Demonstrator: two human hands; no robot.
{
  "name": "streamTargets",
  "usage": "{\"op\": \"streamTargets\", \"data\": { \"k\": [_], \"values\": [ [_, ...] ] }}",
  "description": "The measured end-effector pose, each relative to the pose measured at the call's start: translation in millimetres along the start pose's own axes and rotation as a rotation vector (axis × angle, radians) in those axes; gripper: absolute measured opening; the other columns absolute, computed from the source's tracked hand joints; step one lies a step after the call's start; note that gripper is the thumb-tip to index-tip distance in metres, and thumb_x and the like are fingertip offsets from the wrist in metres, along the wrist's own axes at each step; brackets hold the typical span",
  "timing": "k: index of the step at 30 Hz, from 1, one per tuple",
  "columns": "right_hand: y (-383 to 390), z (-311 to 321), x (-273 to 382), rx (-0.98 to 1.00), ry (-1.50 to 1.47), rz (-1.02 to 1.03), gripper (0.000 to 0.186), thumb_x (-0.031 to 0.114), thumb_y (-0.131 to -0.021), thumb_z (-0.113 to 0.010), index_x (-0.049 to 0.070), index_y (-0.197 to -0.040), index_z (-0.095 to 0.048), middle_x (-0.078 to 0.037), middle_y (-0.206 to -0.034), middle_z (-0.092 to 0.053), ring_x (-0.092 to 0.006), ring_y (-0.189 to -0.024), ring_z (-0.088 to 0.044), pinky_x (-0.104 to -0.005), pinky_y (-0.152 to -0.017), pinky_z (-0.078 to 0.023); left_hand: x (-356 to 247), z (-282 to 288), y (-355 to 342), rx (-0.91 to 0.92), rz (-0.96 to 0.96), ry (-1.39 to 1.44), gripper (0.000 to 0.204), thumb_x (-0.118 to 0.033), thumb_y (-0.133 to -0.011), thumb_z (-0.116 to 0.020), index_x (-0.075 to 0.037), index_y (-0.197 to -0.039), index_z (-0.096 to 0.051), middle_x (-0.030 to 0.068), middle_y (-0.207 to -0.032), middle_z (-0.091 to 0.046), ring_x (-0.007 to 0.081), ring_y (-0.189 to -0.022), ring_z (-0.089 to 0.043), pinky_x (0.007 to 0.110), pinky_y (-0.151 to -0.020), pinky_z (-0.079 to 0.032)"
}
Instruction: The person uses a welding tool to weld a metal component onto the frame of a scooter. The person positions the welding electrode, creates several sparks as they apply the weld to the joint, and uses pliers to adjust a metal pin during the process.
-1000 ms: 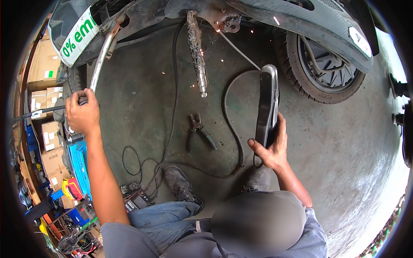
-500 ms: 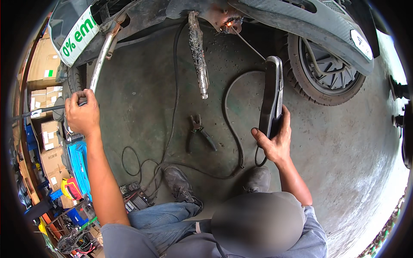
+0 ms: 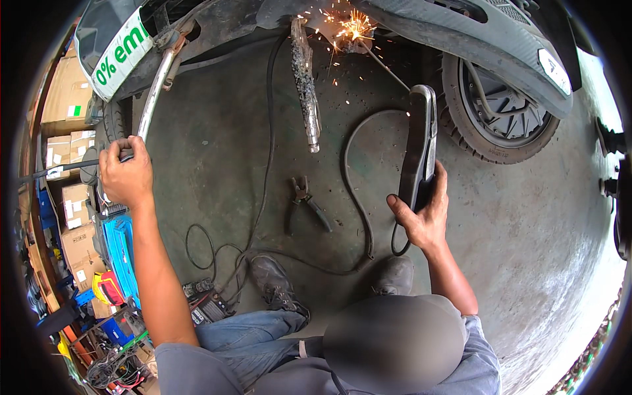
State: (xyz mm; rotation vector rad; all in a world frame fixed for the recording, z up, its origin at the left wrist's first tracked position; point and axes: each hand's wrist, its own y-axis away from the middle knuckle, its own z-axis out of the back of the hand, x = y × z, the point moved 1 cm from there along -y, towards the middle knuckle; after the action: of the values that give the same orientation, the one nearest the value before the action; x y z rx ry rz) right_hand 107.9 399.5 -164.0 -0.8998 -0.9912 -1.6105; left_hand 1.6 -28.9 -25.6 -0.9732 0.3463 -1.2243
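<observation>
My left hand (image 3: 126, 172) is closed at the lower end of a silver stand leg (image 3: 155, 99), which hangs from the scooter's underside (image 3: 224, 29) with a spring beside it. A dark bar (image 3: 62, 170) runs out to the left from that hand. In my right hand (image 3: 426, 214) is a black welding electrode holder (image 3: 416, 145), fingers wrapped round its lower part. Its thin electrode (image 3: 387, 67) reaches up to a metal bracket, where bright sparks (image 3: 355, 27) hide the contact point. A crusted metal rod (image 3: 304, 85) hangs just left of the sparks.
Pliers (image 3: 304, 201) lie on the floor between my hands. Black cables (image 3: 349, 171) loop across the floor near my shoes (image 3: 273, 280). A scooter wheel (image 3: 500, 108) stands at the far right. Cardboard boxes (image 3: 79, 253) and a tool-filled shelf line the left.
The small orange glow at the electrode tip has flared into a bright shower of sparks. My right hand and the holder have shifted very slightly; my left hand stays put.
</observation>
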Motion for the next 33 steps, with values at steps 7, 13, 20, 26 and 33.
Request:
{"op": "streamTargets", "data": {
  "k": [7,13,20,26,33],
  "values": [
    [-0.4,2.8,1.0,0.033,-0.149,-0.07,0.086,0.03,-0.065,-0.077,-0.003,-0.131,-0.032,-0.017,-0.1,-0.059,-0.0293,-0.088,-0.06,-0.0403,-0.081,-0.048,-4.8,1.1,-0.5,0.012,0.016,-0.001,0.017,-0.033,-0.075,-0.066,-0.018,-0.065,-0.065,0.0006,-0.068,-0.056,0.0267,-0.063,-0.059,0.041,-0.054,-0.044],
    [-1.6,19.5,15.3,-0.109,0.192,0.296,0.089,0.03,-0.064,-0.079,-0.004,-0.133,-0.035,-0.02,-0.101,-0.061,-0.032,-0.082,-0.064,-0.0356,-0.074,-0.052,-1.3,0.0,1.2,0.019,0.035,-0.002,0.018,-0.034,-0.075,-0.066,-0.019,-0.065,-0.065,-0.0002,-0.069,-0.056,0.0262,-0.064,-0.059,0.041,-0.054,-0.044],
    [3.2,35.8,32.7,-0.082,0.288,0.284,0.092,0.023,-0.062,-0.077,-0.002,-0.139,-0.033,-0.022,-0.101,-0.062,-0.0303,-0.083,-0.068,-0.0362,-0.072,-0.054,3.1,-3.9,1.0,-0.009,0.018,0.001,0.018,-0.035,-0.074,-0.066,-0.02,-0.065,-0.066,-0.0018,-0.07,-0.057,0.0255,-0.064,-0.059,0.041,-0.054,-0.045],
    [-0.5,32.7,34.7,-0.164,0.401,0.386,0.091,0.021,-0.062,-0.077,-0.002,-0.139,-0.033,-0.023,-0.102,-0.062,-0.0334,-0.086,-0.067,-0.0372,-0.075,-0.054,4.0,-4.6,1.1,0.017,0.034,0.019,0.018,-0.035,-0.075,-0.066,-0.02,-0.066,-0.066,-0.0019,-0.071,-0.058,0.0257,-0.064,-0.06,0.041,-0.054,-0.045],
    [0.1,31.8,31.6,-0.156,0.4,0.294,0.091,0.023,-0.062,-0.077,0.0,-0.139,-0.034,-0.024,-0.106,-0.06,-0.0348,-0.089,-0.066,-0.0384,-0.076,-0.053,0.3,-1.6,0.5,0.01,0.033,0.005,0.018,-0.035,-0.075,-0.066,-0.019,-0.066,-0.066,-0.0016,-0.07,-0.058,0.0255,-0.064,-0.06,0.04,-0.054,-0.045]
  ]
}}
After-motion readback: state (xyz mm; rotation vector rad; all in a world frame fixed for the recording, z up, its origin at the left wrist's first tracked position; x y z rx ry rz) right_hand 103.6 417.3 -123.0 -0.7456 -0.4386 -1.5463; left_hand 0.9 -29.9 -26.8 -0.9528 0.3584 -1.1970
